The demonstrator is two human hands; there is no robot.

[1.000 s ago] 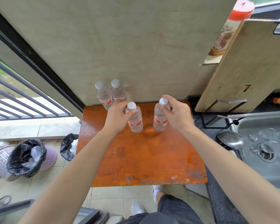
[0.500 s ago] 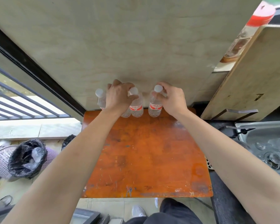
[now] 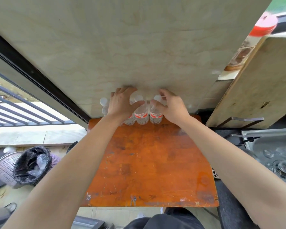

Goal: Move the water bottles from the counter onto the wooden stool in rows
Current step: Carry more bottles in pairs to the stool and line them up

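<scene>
Several clear water bottles with white caps and red labels stand in a row at the far edge of the orange wooden stool (image 3: 147, 166), against the wall. My left hand (image 3: 120, 104) wraps the third bottle (image 3: 140, 115), thumb across its neck, and hides most of the second bottle (image 3: 130, 120). The leftmost bottle (image 3: 103, 103) stands free beside my wrist. My right hand (image 3: 171, 107) grips the rightmost bottle (image 3: 155, 115) near its cap. Both held bottles are upright with their bases on the stool.
A beige tiled wall (image 3: 139, 47) rises right behind the row. A metal sink (image 3: 261, 142) holding glasses sits to the right, with a wooden board (image 3: 254, 83) leaning above it. Two bins with black bags (image 3: 31, 164) stand on the floor at left.
Both hands carried their bottles from the middle of the stool to its far edge, setting them in line next to the two bottles by the wall.
</scene>
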